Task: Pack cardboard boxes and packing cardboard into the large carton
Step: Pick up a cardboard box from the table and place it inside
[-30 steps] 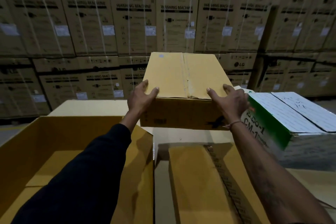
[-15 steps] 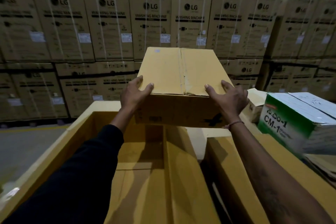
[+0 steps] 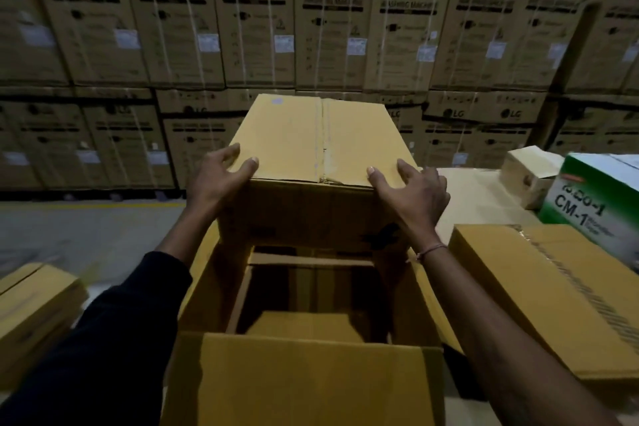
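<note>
Fingers (image 3: 231, 153) of my left hand (image 3: 216, 176) curl over the near top edge of the cardboard box (image 3: 311, 156), thumb spread along the top face; my right hand (image 3: 413, 190) grips the opposite corner the same way, fingers splayed on the lid. From far left: a tan carton (image 3: 31, 301) is cut off by the frame edge and blurred. My dark sleeve (image 3: 103, 339) hides the floor beneath it. I hold the cardboard box over the far end of the large carton (image 3: 304, 377), whose open interior is too dark to read. To the right lies a flat taped box (image 3: 539, 290), then a green-and-white box (image 3: 594, 197) cropped at the edge, its upper print illegible. Behind it all, the stacked LG cartons (image 3: 332, 17) are smeared by motion.
</note>
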`<control>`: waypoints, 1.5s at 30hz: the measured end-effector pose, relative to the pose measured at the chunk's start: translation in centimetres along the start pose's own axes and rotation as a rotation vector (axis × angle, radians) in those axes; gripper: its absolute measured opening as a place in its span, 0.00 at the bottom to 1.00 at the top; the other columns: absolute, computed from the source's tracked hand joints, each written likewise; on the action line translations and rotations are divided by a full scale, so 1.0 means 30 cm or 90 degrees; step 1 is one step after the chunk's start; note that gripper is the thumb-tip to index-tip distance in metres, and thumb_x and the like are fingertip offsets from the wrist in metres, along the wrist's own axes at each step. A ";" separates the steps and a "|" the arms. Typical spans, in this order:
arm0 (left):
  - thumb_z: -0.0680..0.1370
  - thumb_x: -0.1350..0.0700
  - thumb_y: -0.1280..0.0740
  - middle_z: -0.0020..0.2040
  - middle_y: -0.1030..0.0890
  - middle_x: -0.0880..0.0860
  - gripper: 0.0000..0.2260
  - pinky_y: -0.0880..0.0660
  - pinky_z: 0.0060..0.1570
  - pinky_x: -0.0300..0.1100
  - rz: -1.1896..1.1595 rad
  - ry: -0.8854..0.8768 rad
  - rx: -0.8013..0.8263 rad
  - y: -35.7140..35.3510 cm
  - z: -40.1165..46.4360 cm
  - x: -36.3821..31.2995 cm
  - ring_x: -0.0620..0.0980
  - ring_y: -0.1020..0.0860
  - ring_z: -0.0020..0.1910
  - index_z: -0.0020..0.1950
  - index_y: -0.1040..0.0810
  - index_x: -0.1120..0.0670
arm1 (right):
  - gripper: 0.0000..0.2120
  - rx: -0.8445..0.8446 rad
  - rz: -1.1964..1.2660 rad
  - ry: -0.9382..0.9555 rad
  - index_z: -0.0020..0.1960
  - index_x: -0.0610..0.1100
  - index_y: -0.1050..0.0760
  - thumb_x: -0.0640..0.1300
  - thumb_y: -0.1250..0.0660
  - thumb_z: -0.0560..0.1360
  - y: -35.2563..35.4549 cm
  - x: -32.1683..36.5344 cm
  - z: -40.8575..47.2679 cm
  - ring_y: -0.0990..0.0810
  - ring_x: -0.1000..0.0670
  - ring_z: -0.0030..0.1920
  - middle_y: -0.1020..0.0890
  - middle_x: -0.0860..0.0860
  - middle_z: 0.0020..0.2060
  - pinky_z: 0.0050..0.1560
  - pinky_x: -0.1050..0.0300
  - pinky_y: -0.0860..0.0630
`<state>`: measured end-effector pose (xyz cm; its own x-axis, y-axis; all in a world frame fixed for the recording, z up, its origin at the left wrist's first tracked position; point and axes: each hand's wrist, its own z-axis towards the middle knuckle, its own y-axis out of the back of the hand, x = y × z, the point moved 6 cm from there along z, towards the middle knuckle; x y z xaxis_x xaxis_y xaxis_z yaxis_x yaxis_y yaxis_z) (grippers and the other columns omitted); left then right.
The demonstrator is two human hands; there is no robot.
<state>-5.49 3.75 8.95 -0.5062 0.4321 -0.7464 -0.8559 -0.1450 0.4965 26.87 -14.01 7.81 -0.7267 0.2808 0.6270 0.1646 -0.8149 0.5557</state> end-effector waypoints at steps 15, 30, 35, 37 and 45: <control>0.78 0.37 0.29 0.71 0.22 0.56 0.32 0.26 0.63 0.48 0.049 0.073 0.125 -0.089 -0.339 0.334 0.56 0.23 0.69 0.76 0.26 0.53 | 0.38 0.124 -0.091 -0.046 0.75 0.47 0.24 0.70 0.32 0.74 -0.121 -0.170 -0.361 0.29 0.40 0.65 0.24 0.42 0.61 0.61 0.43 0.29; 0.80 0.44 0.29 0.68 0.24 0.59 0.25 0.22 0.57 0.53 0.285 0.126 0.457 -0.296 -0.352 0.499 0.58 0.23 0.61 0.70 0.29 0.57 | 0.39 0.474 -0.332 -0.025 0.70 0.48 0.28 0.76 0.39 0.73 -0.319 -0.292 -0.434 0.29 0.37 0.68 0.27 0.38 0.68 0.64 0.45 0.28; 0.78 0.39 0.29 0.72 0.27 0.59 0.32 0.24 0.55 0.51 0.383 0.155 0.527 -0.353 -0.368 0.533 0.58 0.25 0.65 0.75 0.34 0.54 | 0.48 0.616 -0.346 -0.096 0.77 0.49 0.38 0.77 0.31 0.68 -0.374 -0.326 -0.481 0.35 0.34 0.74 0.37 0.36 0.76 0.69 0.39 0.29; 0.77 0.36 0.30 0.75 0.31 0.62 0.35 0.24 0.60 0.54 0.425 0.185 0.534 -0.376 -0.374 0.544 0.62 0.28 0.69 0.76 0.37 0.54 | 0.50 0.614 -0.346 -0.098 0.77 0.50 0.40 0.78 0.31 0.67 -0.384 -0.332 -0.487 0.36 0.33 0.74 0.39 0.36 0.76 0.69 0.38 0.29; 0.80 0.33 0.37 0.82 0.43 0.64 0.32 0.43 0.76 0.66 0.519 -0.079 0.581 -0.548 -0.384 0.382 0.69 0.49 0.81 0.77 0.33 0.51 | 0.57 0.624 -0.385 -0.051 0.81 0.53 0.48 0.83 0.37 0.64 -0.423 -0.352 -0.500 0.46 0.31 0.79 0.48 0.36 0.80 0.75 0.33 0.37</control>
<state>1.55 0.85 -12.87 -0.8015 0.5958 -0.0508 0.1190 0.2422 0.9629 22.45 -14.24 -14.04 -0.8247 0.5513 0.1267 0.2768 0.1980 0.9403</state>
